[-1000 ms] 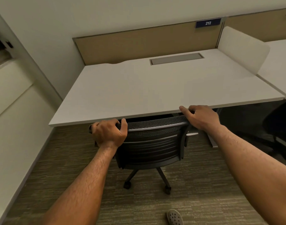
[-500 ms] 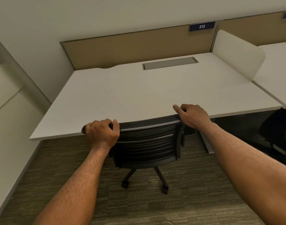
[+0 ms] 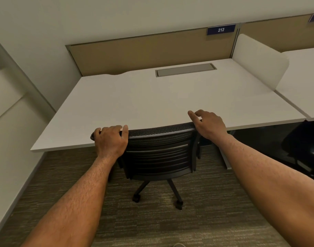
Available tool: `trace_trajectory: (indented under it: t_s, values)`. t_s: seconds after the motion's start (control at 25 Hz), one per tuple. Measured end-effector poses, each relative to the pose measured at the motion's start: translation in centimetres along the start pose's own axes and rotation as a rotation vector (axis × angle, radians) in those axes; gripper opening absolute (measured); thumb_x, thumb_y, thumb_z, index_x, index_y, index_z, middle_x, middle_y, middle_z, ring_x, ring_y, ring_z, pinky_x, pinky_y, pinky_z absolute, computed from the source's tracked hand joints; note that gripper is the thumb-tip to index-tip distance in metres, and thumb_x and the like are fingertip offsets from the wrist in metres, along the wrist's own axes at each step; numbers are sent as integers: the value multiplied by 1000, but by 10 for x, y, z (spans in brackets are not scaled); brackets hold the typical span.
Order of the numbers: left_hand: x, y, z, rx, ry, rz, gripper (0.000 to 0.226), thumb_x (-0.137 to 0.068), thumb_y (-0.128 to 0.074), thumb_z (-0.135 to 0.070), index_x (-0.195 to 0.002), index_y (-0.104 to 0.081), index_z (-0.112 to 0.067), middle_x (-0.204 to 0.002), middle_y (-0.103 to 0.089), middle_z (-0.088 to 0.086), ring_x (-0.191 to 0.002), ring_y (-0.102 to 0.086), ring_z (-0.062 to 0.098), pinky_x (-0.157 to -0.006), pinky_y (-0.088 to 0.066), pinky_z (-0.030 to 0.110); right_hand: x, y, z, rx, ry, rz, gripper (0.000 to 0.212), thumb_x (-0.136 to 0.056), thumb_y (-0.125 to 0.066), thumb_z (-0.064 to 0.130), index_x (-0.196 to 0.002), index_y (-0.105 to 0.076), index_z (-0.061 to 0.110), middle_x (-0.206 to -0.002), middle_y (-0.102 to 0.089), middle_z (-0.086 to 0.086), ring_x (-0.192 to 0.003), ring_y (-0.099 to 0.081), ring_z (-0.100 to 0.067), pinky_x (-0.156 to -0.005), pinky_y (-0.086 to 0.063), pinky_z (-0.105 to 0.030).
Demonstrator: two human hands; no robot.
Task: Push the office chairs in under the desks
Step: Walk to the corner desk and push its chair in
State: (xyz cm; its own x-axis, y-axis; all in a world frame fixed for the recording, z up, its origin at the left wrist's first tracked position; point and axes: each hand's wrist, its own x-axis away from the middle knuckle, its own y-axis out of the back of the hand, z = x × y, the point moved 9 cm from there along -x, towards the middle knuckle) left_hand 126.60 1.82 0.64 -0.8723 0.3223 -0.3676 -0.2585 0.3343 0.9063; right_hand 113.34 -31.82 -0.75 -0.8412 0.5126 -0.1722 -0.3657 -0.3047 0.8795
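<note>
Chair (image 3: 161,154) under desk (image 3: 152,104), left hand (image 3: 110,139) gripping, right hand (image 3: 208,124) seemingly loose

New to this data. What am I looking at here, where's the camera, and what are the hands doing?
There is no robot: a person wears one wide-angle camera on the head, looking forward and down, so the two bare arms entering from the bottom are the person's own. The left hand is closed over the top left corner of a black mesh-backed office chair. The right hand rests at the top right corner with fingers loosely curled; whether it really grips is unclear. The chair's seat is tucked beneath a white desk, whose top is bare apart from a grey cable hatch. A sign reading 212 hangs on the tan panel behind. A second dark chair shows at the right.
</note>
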Motion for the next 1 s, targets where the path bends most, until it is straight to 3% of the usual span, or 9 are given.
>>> trace_trajectory:
  t_s: [0.08, 0.2, 0.32, 0.56, 1.0]
  values:
    - [15, 5, -6, 39, -32, 3, 66, -99, -23, -56, -133, -58, -11, -137, -61, 10, -130, -50, 27, -118, -16, 50, 20, 9, 5, 11, 51, -48, 78, -95, -19, 71, -142, -50, 16, -143, -56, -7, -131, -50, -27, -107, -37, -45]
    - [48, 12, -36, 83, -123, -10, 72, -98, -23, -59, -149, -41, -10, -159, -36, 11, -148, -27, 26, -123, -7, 47, 64, 16, -1, 28, 52, -81, 76, -98, -20, 69, -154, -30, 19, -162, -28, -5, -149, -23, -24, -121, -18, -46]
    - [86, 7, -77, 129, -254, 17, 76, -97, -20, -61, -153, -34, -12, -164, -25, 8, -153, -14, 23, -124, -2, 45, 115, 24, -13, 91, 25, -85, 75, -97, -21, 69, -157, -22, 24, -166, -17, -2, -151, -13, -21, -122, -13, -46]
    - [161, -24, -180, 244, -485, 142, 78, -95, -16, -62, -152, -35, -12, -164, -23, 7, -153, -12, 22, -124, 1, 43, 240, 52, -99, 191, -184, -63, 76, -96, -21, 69, -155, -29, 21, -165, -20, -4, -151, -13, -20, -121, -9, -40]
    - [306, -22, -464, 381, -970, 287, 76, -96, -12, -64, -150, -40, -18, -165, -18, 2, -153, -7, 17, -123, 9, 39, 428, 186, -297, 203, -618, -262, 82, -92, -19, 71, -154, -32, 20, -163, -25, -4, -151, -16, -20, -122, -9, -42]
